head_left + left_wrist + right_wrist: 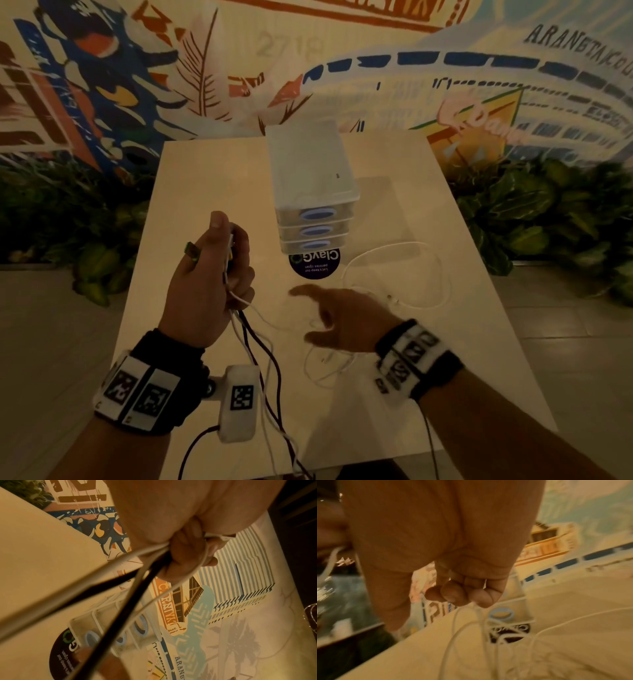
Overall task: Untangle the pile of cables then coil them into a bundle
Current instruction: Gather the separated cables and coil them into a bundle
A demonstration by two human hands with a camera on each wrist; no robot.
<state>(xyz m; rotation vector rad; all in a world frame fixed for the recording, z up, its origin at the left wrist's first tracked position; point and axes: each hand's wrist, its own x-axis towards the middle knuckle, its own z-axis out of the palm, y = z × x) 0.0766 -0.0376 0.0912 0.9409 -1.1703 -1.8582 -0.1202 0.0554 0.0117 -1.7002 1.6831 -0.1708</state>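
Observation:
My left hand (226, 260) is raised above the white table (212, 178) and grips the ends of several cables in its fist. Two dark cables (270, 363) and some white ones hang from it past the table's near edge. In the left wrist view the curled fingers (187, 553) clamp the dark cable (130, 601) and a white cable (120, 561). My right hand (325, 318), blurred, is low over the table. Its curled fingertips (458, 595) pinch a thin white cable (453, 628) that runs across to the left fist. More white cable (442, 274) lies looped on the table to the right.
A stack of clear plastic drawer boxes (308, 171) stands mid-table, with a round dark sticker (315, 265) in front of it. Leafy plants (548, 212) flank the table on both sides below a painted mural wall. Tiled floor surrounds the table.

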